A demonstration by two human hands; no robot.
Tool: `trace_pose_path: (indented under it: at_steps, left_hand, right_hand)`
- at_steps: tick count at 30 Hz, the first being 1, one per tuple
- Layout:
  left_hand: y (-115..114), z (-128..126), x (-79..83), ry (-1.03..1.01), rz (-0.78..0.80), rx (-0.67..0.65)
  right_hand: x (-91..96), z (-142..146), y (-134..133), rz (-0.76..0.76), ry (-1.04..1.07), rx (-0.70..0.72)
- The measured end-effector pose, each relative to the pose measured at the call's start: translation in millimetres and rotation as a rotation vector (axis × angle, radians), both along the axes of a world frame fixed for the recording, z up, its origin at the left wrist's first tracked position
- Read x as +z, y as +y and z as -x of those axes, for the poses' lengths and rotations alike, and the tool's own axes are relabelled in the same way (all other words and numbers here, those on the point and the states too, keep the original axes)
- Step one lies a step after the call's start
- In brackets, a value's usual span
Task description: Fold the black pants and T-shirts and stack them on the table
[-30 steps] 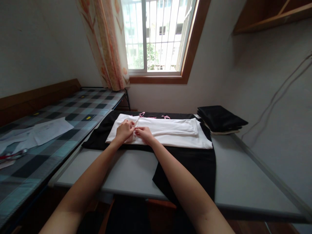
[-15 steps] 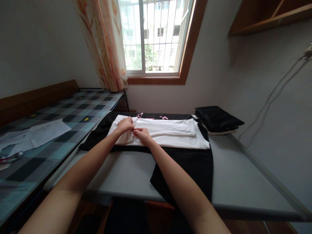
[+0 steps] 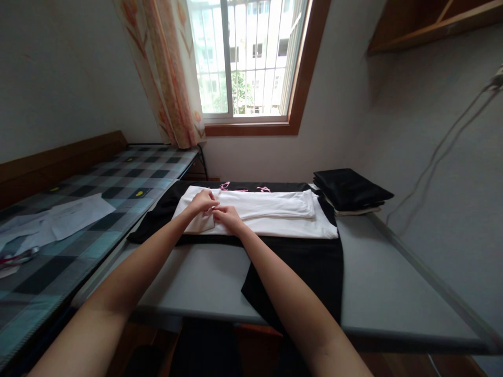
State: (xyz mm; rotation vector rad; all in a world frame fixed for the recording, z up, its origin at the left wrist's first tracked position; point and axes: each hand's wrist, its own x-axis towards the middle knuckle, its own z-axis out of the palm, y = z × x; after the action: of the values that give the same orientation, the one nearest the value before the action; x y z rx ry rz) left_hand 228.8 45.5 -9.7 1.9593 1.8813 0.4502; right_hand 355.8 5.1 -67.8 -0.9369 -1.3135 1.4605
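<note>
A white garment [image 3: 271, 226] lies folded in a long strip across a black cloth [image 3: 302, 267], with its left end turned over. My left hand [image 3: 203, 201] is over that turned-over end, its fingers bent and drawn together at the fold's edge. Close beside it, my right hand [image 3: 228, 217] pinches the white fabric near the same edge. The fingertips of both hands almost meet, and they partly hide the cloth between them. Thin pink ties [image 3: 225, 186] show along the garment's far side.
A stack of folded black cloth [image 3: 349, 189] stands at the table's back right. The grey-white table [image 3: 196, 280] borders a checked bed [image 3: 129, 209] on the left, where papers [image 3: 74, 217] lie. A window [image 3: 251, 63], a curtain [image 3: 168, 73] and a wall shelf [image 3: 436, 36] are beyond.
My left hand's fingers have shifted slightly and loosened a little at the fold's edge. My right hand stays nearly where it was. The white garment looks unchanged.
</note>
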Motion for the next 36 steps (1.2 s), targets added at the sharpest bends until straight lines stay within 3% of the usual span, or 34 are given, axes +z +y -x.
trace_pose_path:
  at_steps: [9, 14, 17, 23, 26, 33, 36]
  left_hand:
    - [-6.8, 11.0, 1.5, -0.409, 0.094, -0.072]
    - [-14.5, 17.4, 0.5, -0.521, 0.097, -0.194]
    - [-18.9, 16.2, -5.3, -0.513, 0.110, -0.171]
    - [-14.8, 7.9, -13.3, -0.293, 0.002, 0.006]
    - [-11.6, 2.2, -11.8, -0.126, -0.069, 0.012]
    - [-33.1, -14.2, -2.7, 0.245, -0.114, -0.036]
    - [-45.5, -18.7, -0.4, 0.326, -0.078, -0.022]
  right_hand:
    - [4.3, -1.2, 0.3, -0.020, 0.008, 0.017]
    - [4.7, -1.6, 0.7, 0.012, 0.025, -0.048]
    - [2.2, -1.2, 2.8, 0.047, 0.046, -0.070]
    - [-1.4, 1.3, 6.3, 0.071, 0.042, -0.077]
    - [-0.1, 1.4, 5.0, 0.074, -0.027, -0.115]
    - [16.3, -23.4, -1.9, -0.222, -0.584, -0.428]
    - [21.8, -34.7, -3.0, -0.229, -0.754, -0.498]
